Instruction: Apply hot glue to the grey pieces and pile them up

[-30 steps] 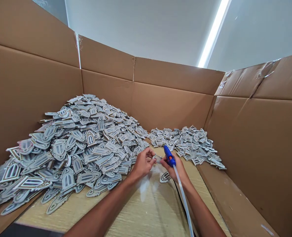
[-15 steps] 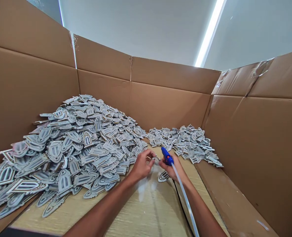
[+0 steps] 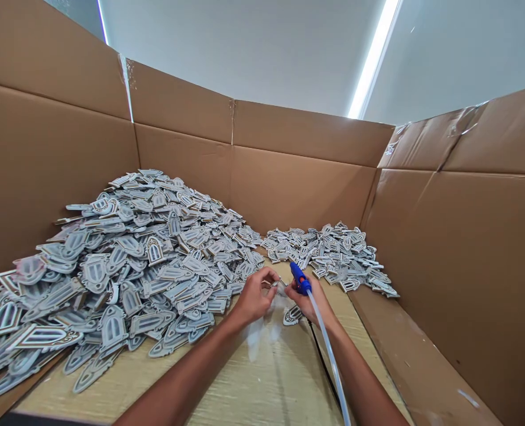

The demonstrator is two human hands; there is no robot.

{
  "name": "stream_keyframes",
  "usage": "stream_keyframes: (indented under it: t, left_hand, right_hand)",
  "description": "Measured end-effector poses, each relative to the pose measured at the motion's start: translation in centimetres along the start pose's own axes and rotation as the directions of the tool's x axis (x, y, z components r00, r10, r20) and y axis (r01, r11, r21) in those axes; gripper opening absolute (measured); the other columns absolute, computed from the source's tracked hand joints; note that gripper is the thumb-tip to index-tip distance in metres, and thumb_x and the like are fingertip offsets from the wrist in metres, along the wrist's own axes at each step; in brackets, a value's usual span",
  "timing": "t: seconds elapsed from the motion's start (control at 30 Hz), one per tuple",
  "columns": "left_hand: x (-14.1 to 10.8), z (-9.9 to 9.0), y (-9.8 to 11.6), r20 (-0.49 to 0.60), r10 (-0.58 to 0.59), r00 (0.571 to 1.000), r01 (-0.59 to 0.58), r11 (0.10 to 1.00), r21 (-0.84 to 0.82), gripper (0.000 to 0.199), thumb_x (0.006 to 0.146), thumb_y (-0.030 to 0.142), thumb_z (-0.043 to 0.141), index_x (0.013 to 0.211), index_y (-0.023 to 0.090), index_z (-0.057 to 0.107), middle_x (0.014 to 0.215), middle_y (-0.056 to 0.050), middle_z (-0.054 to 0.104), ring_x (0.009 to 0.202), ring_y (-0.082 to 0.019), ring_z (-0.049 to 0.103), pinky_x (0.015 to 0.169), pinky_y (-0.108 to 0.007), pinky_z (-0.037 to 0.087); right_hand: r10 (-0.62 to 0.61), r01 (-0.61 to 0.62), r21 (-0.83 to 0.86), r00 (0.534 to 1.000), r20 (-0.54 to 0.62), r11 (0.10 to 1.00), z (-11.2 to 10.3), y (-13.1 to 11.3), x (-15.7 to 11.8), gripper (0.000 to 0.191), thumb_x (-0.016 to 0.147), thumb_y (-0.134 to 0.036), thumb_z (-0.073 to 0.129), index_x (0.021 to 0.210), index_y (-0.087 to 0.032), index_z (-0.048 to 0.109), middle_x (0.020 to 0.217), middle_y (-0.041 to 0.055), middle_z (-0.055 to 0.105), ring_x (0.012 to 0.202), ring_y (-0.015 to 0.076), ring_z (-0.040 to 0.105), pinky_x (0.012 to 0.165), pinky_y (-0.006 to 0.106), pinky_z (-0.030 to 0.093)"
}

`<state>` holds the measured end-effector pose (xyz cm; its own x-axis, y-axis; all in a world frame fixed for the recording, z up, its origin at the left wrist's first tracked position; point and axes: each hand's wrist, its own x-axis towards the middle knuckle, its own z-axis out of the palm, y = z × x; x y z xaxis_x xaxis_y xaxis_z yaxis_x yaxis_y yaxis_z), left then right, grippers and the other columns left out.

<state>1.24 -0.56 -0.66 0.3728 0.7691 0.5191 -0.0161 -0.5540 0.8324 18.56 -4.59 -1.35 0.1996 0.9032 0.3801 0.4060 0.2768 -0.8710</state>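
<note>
My left hand (image 3: 258, 296) is closed in a pinch on a small pale arched piece (image 3: 280, 286), mostly hidden by the fingers. Wrapped round a blue glue gun (image 3: 298, 278) is my right hand (image 3: 311, 302), whose fingertips come close to the same piece; I cannot tell if they touch it. A clear glue stick (image 3: 329, 349) runs back from the gun over my right forearm, with a black cord (image 3: 320, 355) beside it. Under my right hand a white arched piece with brown trim (image 3: 292, 315) lies on the table (image 3: 262, 378).
A tall heap of grey-white arched pieces (image 3: 156, 266) covers the left side. A smaller heap (image 3: 333, 254) sits at the back right. Cardboard walls (image 3: 302, 189) stand around the table, and a cardboard strip (image 3: 422, 367) lies along its right edge.
The view has shifted slightly. Both hands keep nearly the same position, still holding the small piece and the glue gun. The glue stick's rear end has swung a little to the left.
</note>
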Motion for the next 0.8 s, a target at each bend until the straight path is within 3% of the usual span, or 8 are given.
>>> stream_keyframes:
  t: [0.2, 0.43, 0.63, 0.8]
  left_hand:
    - [-0.3, 0.2, 0.3, 0.023, 0.004, 1.0, -0.003, 0.999, -0.045, 0.024, 0.069, 0.005, 0.062, 0.088, 0.02, 0.063, 0.09, -0.005, 0.066, 0.083, -0.019, 0.064, 0.076, -0.033, 0.052]
    - [-0.2, 0.4, 0.5, -0.013, 0.019, 1.0, -0.019, 1.0, -0.019, 0.014, 0.072, 0.009, 0.062, 0.081, 0.02, 0.062, 0.084, -0.004, 0.064, 0.079, -0.018, 0.063, 0.071, -0.031, 0.051]
    - [-0.2, 0.5, 0.1, -0.039, -0.009, 0.999, 0.009, 1.0, -0.003, 0.014, 0.069, 0.008, 0.059, 0.078, 0.019, 0.058, 0.08, -0.002, 0.062, 0.073, -0.015, 0.059, 0.069, -0.027, 0.048]
    - [0.0, 0.7, -0.1, -0.093, -0.069, 0.993, 0.061, 0.994, -0.087, 0.016, 0.066, 0.008, 0.061, 0.078, 0.018, 0.056, 0.079, 0.0, 0.06, 0.073, -0.014, 0.058, 0.07, -0.025, 0.047]
  right_hand:
    - [0.016, -0.017, 0.06, 1.0, 0.014, 0.998, 0.3, -0.2, -0.1, 0.028, 0.068, -0.039, 0.074, 0.075, -0.021, 0.054, 0.067, -0.0017, 0.059, 0.06, 0.0146, 0.053, 0.059, 0.026, 0.043]
    - [-0.006, 0.006, 0.045, 1.0, -0.001, 0.999, 0.4, -0.6, -0.2, 0.028, 0.067, -0.038, 0.075, 0.073, -0.021, 0.054, 0.067, -0.0002, 0.062, 0.06, 0.0154, 0.056, 0.058, 0.027, 0.044]
    - [-0.028, 0.028, -0.03, 1.0, -0.006, 0.999, 0.8, -0.5, -0.5, 0.024, 0.07, -0.038, 0.072, 0.078, -0.02, 0.056, 0.07, -0.0004, 0.063, 0.06, 0.0151, 0.056, 0.058, 0.026, 0.043]
    - [-0.058, 0.049, -0.141, 0.996, -0.062, 0.989, 0.8, -1.0, -0.6, 0.022, 0.071, -0.038, 0.07, 0.079, -0.02, 0.06, 0.069, 0.0016, 0.067, 0.059, 0.0172, 0.059, 0.059, 0.027, 0.043]
